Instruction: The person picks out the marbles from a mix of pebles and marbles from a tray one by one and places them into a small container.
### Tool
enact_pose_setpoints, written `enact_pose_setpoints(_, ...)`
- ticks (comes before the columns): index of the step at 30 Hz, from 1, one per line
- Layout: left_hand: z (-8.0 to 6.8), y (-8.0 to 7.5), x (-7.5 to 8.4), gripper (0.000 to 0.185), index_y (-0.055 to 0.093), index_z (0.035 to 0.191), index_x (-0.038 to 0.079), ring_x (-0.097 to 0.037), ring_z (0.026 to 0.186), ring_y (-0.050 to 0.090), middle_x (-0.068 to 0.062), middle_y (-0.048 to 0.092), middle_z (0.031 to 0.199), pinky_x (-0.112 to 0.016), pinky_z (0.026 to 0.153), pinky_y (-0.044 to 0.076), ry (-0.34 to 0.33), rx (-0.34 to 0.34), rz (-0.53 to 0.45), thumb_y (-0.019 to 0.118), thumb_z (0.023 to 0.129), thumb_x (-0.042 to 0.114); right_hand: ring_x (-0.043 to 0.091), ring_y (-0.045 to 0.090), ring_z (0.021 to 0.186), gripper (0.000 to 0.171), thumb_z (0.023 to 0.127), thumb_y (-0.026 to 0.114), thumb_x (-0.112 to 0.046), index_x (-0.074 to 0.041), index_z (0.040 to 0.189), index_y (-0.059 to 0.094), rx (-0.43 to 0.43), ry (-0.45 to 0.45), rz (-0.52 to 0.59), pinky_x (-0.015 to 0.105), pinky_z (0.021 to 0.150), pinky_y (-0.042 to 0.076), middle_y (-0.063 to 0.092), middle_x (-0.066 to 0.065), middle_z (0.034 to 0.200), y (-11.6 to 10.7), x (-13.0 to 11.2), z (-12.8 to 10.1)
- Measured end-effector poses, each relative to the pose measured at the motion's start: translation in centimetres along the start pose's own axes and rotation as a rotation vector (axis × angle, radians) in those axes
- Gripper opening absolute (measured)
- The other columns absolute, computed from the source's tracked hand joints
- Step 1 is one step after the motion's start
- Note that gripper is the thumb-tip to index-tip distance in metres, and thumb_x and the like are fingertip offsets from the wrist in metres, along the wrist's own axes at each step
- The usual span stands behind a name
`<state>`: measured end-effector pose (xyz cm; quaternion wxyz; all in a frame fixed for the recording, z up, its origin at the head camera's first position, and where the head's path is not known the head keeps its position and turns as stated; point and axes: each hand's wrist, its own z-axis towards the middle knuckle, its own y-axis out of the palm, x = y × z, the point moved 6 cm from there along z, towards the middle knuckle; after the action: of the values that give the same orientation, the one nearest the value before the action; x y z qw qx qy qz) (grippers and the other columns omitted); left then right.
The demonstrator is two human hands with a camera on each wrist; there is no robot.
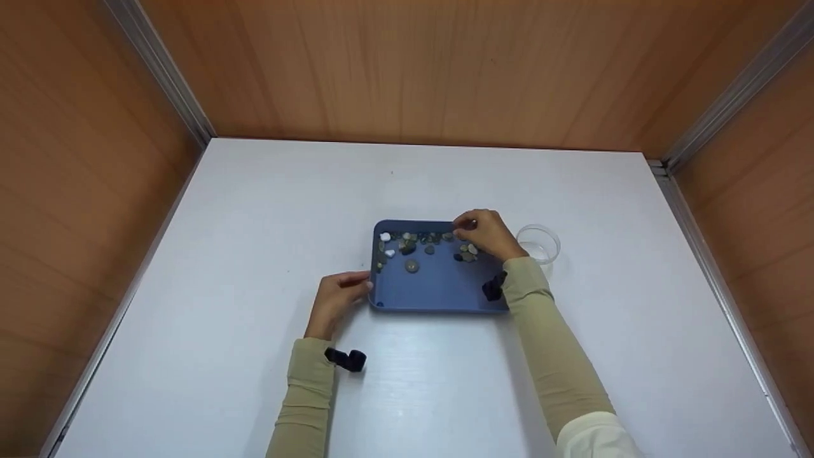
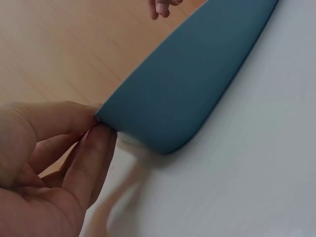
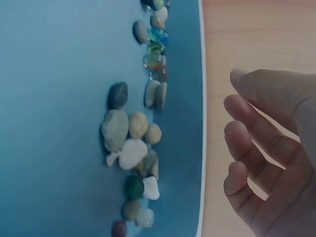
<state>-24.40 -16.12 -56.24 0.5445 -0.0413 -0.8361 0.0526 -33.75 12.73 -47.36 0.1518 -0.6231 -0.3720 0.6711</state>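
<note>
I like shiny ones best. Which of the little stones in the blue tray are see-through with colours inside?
The glass marbles near the tray's far rim, beside the right hand: clear with blue, green and orange swirls, while the pebbles are dull grey, tan and white.

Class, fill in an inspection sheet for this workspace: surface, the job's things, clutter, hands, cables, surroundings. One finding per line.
Surface: white table, flat.
Job's things: blue tray holding pebbles and glass marbles, gathered along its far edge.
Clutter: clear round container right of the tray, apparently empty.
Hands: left hand pinches the tray's left rim; right hand hovers over the tray's far right corner, fingers loosely curled, holding nothing visible.
Cables: nothing seen; black wrist straps only.
Surroundings: wood-grain walls with metal corner strips.
</note>
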Motion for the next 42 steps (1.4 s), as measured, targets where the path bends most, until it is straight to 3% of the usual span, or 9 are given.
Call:
enact_pose_setpoints(8,0.0,0.0,0.1,0.029,0.072,0.111,0.007,-0.019,0.101,0.063,-0.012,0.068,0.114,-0.031,0.088,0.052,0.003,-0.004,-0.004,0.073,0.082,0.011,0.029,0.065,0.098,0.027,0.089,0.067,-0.010,0.002,0.113,0.068,-0.028,0.019,-0.014,0.042,0.083,0.053,0.068,0.018,0.109,1.3,0.0,0.8)
enact_pose_setpoints(16,-0.2,0.3,0.0,0.028,0.072,0.111,0.007,-0.019,0.099,0.063,-0.012,0.068,0.114,-0.030,0.085,0.053,0.005,-0.004,-0.021,0.073,0.083,0.011,0.024,0.063,0.081,0.025,0.090,0.065,-0.009,0.001,0.112,0.069,-0.058,0.018,-0.025,0.031,0.069,0.051,0.070,0.018,0.103,2.6,0.2,1.5)
enact_pose_setpoints(29,-0.3,0.5,0.2,0.028,0.072,0.111,0.006,-0.020,0.101,0.063,-0.012,0.068,0.113,-0.032,0.089,0.053,0.000,0.000,-0.023,0.072,0.083,0.009,0.026,0.064,0.091,0.024,0.089,0.067,-0.011,-0.001,0.110,0.070,-0.058,0.069,-0.080,0.038,0.079,0.052,0.070,0.016,0.102,3.5,0.9,2.0)
enact_pose_setpoints(42,-0.3,0.7,0.2,0.028,0.072,0.111,0.007,-0.020,0.102,0.063,-0.012,0.068,0.114,-0.032,0.090,0.052,0.001,-0.006,-0.033,0.072,0.082,0.008,0.023,0.063,0.085,0.024,0.089,0.065,-0.011,-0.003,0.111,0.071,-0.075,0.085,-0.096,0.036,0.075,0.052,0.071,0.014,0.101,3.9,1.0,1.8)
